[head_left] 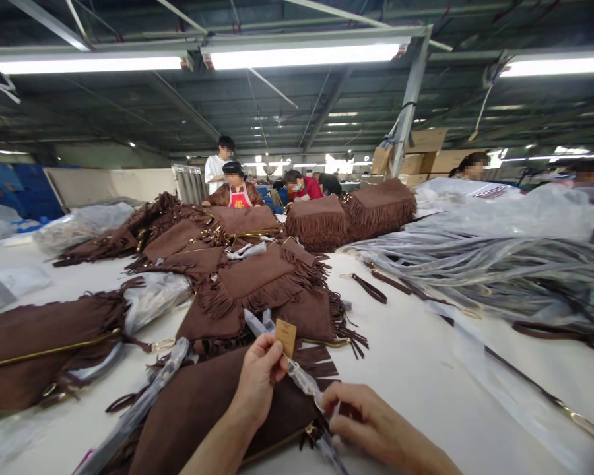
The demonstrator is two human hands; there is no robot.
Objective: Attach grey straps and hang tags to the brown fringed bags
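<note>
My left hand pinches a small tan hang tag between thumb and fingers, above a dark brown fringed bag. My right hand is closed on a strap wrapped in clear plastic, lower right of the tag. The wrapped strap runs between both hands and down past the bag's gold zipper end. The brown bag lies flat on the white table under my hands, its fringe showing beyond the tag. What the right fingertips grip exactly is partly hidden.
Brown fringed bags are heaped ahead, with another bag at left. Plastic-wrapped straps are piled on the right. A short wrist strap lies on the white table. Several people work beyond, including one in a red apron.
</note>
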